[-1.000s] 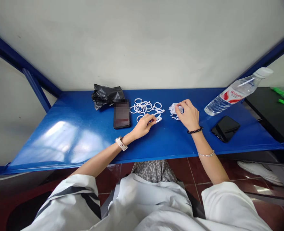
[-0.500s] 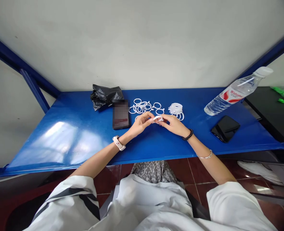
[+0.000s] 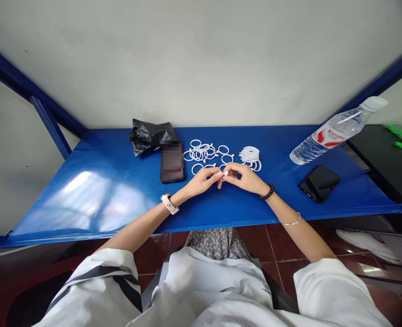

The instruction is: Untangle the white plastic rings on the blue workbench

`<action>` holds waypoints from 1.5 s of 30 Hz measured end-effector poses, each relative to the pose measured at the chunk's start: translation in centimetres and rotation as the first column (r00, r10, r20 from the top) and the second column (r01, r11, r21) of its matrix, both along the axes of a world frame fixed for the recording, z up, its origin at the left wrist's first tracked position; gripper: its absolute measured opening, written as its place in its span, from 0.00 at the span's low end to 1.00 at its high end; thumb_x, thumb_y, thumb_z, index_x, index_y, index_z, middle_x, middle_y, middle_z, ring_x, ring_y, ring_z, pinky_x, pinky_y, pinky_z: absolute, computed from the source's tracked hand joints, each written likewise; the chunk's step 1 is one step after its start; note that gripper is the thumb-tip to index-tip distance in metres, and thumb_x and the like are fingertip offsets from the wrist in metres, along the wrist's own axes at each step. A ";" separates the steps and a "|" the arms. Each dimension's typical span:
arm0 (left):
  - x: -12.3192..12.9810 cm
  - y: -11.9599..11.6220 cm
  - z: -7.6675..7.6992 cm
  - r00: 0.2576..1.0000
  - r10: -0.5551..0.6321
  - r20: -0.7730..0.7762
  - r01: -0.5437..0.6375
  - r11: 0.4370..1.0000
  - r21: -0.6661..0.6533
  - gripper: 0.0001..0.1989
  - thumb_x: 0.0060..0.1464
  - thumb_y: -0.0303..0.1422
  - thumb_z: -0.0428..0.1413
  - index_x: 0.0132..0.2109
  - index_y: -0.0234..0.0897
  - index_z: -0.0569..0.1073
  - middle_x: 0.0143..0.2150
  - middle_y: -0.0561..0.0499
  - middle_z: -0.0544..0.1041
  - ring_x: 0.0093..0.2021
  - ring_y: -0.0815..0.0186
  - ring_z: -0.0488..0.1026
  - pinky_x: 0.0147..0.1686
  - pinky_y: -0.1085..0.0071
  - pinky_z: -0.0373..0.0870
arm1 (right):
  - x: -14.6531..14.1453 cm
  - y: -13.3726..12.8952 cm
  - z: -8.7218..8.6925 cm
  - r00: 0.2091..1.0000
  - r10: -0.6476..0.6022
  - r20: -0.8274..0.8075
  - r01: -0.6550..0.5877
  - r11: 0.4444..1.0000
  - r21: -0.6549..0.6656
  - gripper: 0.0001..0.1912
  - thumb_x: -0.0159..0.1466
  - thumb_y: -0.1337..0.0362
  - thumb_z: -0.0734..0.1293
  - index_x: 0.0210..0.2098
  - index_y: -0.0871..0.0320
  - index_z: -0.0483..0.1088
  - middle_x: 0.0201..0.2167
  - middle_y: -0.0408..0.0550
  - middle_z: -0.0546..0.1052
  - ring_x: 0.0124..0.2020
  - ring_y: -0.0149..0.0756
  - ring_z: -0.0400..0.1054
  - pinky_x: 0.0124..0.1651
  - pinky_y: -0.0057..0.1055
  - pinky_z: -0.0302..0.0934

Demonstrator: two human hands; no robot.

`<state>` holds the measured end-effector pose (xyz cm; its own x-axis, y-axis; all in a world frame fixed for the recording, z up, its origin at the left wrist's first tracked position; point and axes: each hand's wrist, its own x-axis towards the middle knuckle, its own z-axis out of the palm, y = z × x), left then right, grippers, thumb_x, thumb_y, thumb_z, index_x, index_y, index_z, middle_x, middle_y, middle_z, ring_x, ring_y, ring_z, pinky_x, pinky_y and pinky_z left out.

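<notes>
My left hand and my right hand meet near the middle of the table, both closed in a pinch. Between their fingertips is a white curtain ring; only a small white part of it shows, and the fingers hide the rest. Just beyond my hands, several loose white curtain rings lie spread and overlapping. Behind my right hand is a neater stack of white rings, with a few leaning at its front.
Left of the loose rings lie a phone with a blurred screen and a crumpled black plastic bag. To the right are a water bottle and a black phone. The blue table meets a pale wall.
The held ring has turned between my fingers, from a visible white arc to a small white bit. My fingers have shifted slightly, and more rings show behind them.
</notes>
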<state>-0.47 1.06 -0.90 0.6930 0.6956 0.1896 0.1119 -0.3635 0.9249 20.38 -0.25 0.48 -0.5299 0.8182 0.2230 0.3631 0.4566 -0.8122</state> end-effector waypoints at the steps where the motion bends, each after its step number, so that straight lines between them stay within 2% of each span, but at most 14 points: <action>1: 0.0 0.0 0.0 1.000 -0.017 0.006 0.017 1.000 -0.018 0.26 0.67 0.47 0.45 0.30 0.33 0.72 0.31 0.49 0.75 0.34 0.67 0.70 0.43 0.70 0.65 | 0.0 0.0 0.0 1.000 0.017 -0.012 -0.018 0.999 -0.032 0.14 0.67 0.53 0.66 0.34 0.57 0.70 0.30 0.45 0.72 0.28 0.31 0.64 0.32 0.28 0.60; 3: -0.1 0.1 0.1 0.998 -0.058 0.011 0.058 0.996 -0.069 0.25 0.67 0.47 0.45 0.31 0.33 0.73 0.31 0.49 0.76 0.34 0.67 0.71 0.42 0.70 0.66 | 0.1 0.0 0.0 0.997 0.066 -0.046 -0.072 0.987 -0.146 0.16 0.66 0.50 0.66 0.35 0.58 0.69 0.31 0.45 0.72 0.27 0.29 0.64 0.31 0.27 0.60; 6: -0.1 -0.1 0.5 0.994 -0.113 -0.010 0.110 0.984 -0.138 0.25 0.67 0.48 0.46 0.32 0.33 0.73 0.29 0.49 0.76 0.31 0.68 0.70 0.37 0.71 0.66 | 0.1 -0.2 0.1 0.981 0.143 -0.129 -0.181 0.915 -0.360 0.18 0.67 0.48 0.66 0.38 0.57 0.66 0.27 0.41 0.72 0.20 0.25 0.60 0.26 0.26 0.58; 8: -0.1 -0.2 0.6 0.992 -0.127 -0.016 0.122 0.976 -0.183 0.26 0.66 0.49 0.46 0.31 0.33 0.72 0.27 0.49 0.75 0.29 0.68 0.69 0.35 0.71 0.65 | 0.1 -0.3 0.1 0.970 0.160 -0.181 -0.222 0.886 -0.407 0.19 0.66 0.47 0.66 0.38 0.57 0.65 0.23 0.38 0.69 0.18 0.24 0.55 0.24 0.24 0.54; 12: 0.1 -0.1 0.3 0.992 -0.121 0.022 0.123 0.969 -0.215 0.28 0.65 0.52 0.45 0.26 0.35 0.66 0.23 0.51 0.70 0.25 0.70 0.64 0.32 0.71 0.63 | -0.1 -0.2 0.1 0.967 0.102 -0.233 -0.190 0.899 -0.396 0.22 0.65 0.44 0.66 0.35 0.58 0.67 0.25 0.39 0.66 0.23 0.25 0.55 0.26 0.25 0.51; 16: 0.2 0.3 -0.6 0.984 -0.141 0.112 0.167 0.947 -0.276 0.28 0.62 0.54 0.49 0.26 0.34 0.66 0.25 0.52 0.68 0.25 0.71 0.61 0.30 0.71 0.60 | -0.6 0.0 -0.4 0.956 0.020 -0.291 -0.138 0.911 -0.390 0.25 0.66 0.41 0.63 0.30 0.58 0.66 0.26 0.40 0.63 0.26 0.27 0.55 0.30 0.27 0.53; 19: 0.3 0.4 -0.9 0.979 -0.140 0.150 0.182 0.930 -0.320 0.29 0.60 0.55 0.51 0.24 0.34 0.64 0.25 0.52 0.66 0.25 0.72 0.58 0.28 0.71 0.56 | -0.9 0.1 -1.1 0.940 -0.002 -0.341 -0.125 0.929 -0.349 0.26 0.64 0.41 0.65 0.27 0.58 0.65 0.25 0.40 0.62 0.27 0.28 0.54 0.32 0.28 0.54; 27: 0.1 0.3 -0.5 0.953 -0.207 0.222 0.278 0.888 -0.367 0.30 0.58 0.56 0.54 0.23 0.35 0.61 0.25 0.51 0.64 0.27 0.70 0.56 0.29 0.70 0.50 | -0.9 0.2 -2.1 0.894 0.027 -0.447 -0.245 0.865 -0.438 0.26 0.61 0.39 0.69 0.28 0.58 0.67 0.24 0.40 0.61 0.27 0.30 0.57 0.34 0.30 0.58; 34: 0.1 0.2 -0.8 0.938 -0.238 0.252 0.319 0.877 -0.360 0.30 0.57 0.56 0.55 0.22 0.35 0.61 0.26 0.51 0.65 0.28 0.69 0.58 0.31 0.68 0.53 | -0.8 0.1 -2.3 0.858 0.061 -0.511 -0.325 0.835 -0.445 0.24 0.62 0.43 0.70 0.28 0.58 0.70 0.26 0.40 0.64 0.28 0.30 0.60 0.37 0.30 0.61; 38: -0.1 -0.1 0.2 0.925 -0.206 0.320 0.326 0.862 -0.388 0.31 0.54 0.59 0.56 0.22 0.35 0.61 0.25 0.51 0.65 0.30 0.67 0.60 0.34 0.67 0.57 | -0.9 -0.1 -1.7 0.790 0.044 -0.612 -0.369 0.830 -0.417 0.24 0.61 0.45 0.71 0.24 0.57 0.64 0.22 0.38 0.60 0.25 0.28 0.55 0.32 0.28 0.57; 41: -0.1 -0.4 0.9 0.909 -0.184 0.374 0.336 0.854 -0.396 0.31 0.54 0.58 0.57 0.22 0.36 0.61 0.23 0.52 0.63 0.30 0.66 0.62 0.36 0.66 0.60 | -1.1 -0.4 -1.2 0.746 0.016 -0.666 -0.363 0.848 -0.387 0.25 0.62 0.47 0.71 0.23 0.57 0.61 0.22 0.37 0.58 0.24 0.28 0.52 0.30 0.27 0.54; 45: 0.2 -0.4 0.9 0.917 -0.150 0.371 0.297 0.876 -0.380 0.29 0.57 0.57 0.55 0.24 0.35 0.63 0.22 0.55 0.59 0.32 0.65 0.68 0.36 0.67 0.63 | -1.3 -0.6 -0.6 0.825 -0.037 -0.564 -0.228 0.891 -0.393 0.25 0.63 0.43 0.68 0.25 0.57 0.62 0.23 0.38 0.60 0.24 0.28 0.52 0.29 0.28 0.55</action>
